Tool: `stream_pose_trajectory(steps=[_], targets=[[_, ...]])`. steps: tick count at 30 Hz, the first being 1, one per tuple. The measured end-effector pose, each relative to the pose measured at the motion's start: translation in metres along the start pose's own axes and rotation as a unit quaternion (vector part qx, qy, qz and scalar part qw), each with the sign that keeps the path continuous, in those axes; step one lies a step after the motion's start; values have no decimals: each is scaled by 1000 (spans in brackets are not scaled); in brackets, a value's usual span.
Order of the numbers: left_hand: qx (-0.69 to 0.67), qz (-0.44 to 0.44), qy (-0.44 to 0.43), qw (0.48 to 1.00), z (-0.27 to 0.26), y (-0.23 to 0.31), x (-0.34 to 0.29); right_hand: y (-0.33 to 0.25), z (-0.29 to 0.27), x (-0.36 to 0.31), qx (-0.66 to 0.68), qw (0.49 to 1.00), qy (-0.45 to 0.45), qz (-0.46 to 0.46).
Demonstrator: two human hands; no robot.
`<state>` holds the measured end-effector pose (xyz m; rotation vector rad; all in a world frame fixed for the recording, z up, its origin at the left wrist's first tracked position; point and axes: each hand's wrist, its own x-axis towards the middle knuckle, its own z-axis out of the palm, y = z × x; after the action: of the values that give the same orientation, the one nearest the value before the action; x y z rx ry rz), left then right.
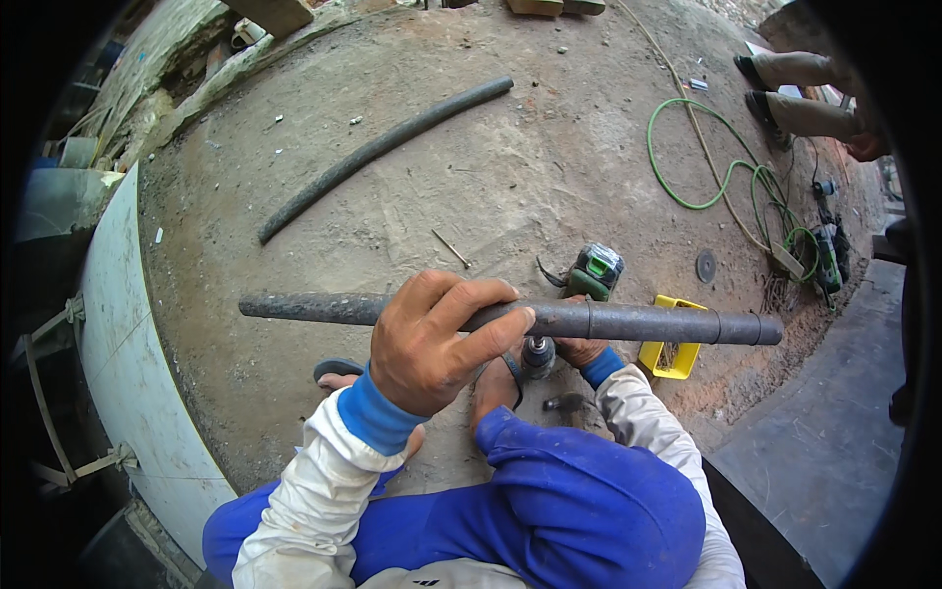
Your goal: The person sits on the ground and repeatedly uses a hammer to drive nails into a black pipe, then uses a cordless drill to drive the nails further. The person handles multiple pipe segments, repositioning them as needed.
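Note:
A long dark grey pipe (638, 322) lies crosswise in front of me, with ring-like joints toward its right end. My left hand (437, 339) is closed over the pipe left of its middle, thumb and fingers wrapped on top. Under the pipe my right hand (581, 350) holds a cordless drill (538, 357), whose chuck shows on the near side. The drill's green and black battery end (595, 270) sticks out beyond the pipe. Most of my right fingers and the drill's grip are hidden by the pipe. Whether the drill bit touches the pipe, I cannot tell.
A second dark pipe (383, 147) rests on the dirt ahead, near a long nail (451, 249). A yellow box (677, 359) of nails, a hammer (566, 401) and a disc (706, 266) lie around. Right: green hose (652, 147), angle grinder (830, 257), another person's legs (810, 116).

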<state>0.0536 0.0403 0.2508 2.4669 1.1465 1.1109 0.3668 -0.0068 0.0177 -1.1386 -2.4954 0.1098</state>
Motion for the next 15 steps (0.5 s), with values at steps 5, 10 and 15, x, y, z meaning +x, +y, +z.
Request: stream_pose_trajectory(steps=[5, 10, 15], targets=[[-1, -56, 22, 998, 0, -7, -2, -2, -32, 19, 88, 995, 30, -38], [9, -199, 20, 980, 1, -30, -11, -8, -73, 19, 196, 980, 15, -41], [-38, -349, -41, 935, 0, -56, -36, -29, -116, 28, 292, 951, -52, 92]])
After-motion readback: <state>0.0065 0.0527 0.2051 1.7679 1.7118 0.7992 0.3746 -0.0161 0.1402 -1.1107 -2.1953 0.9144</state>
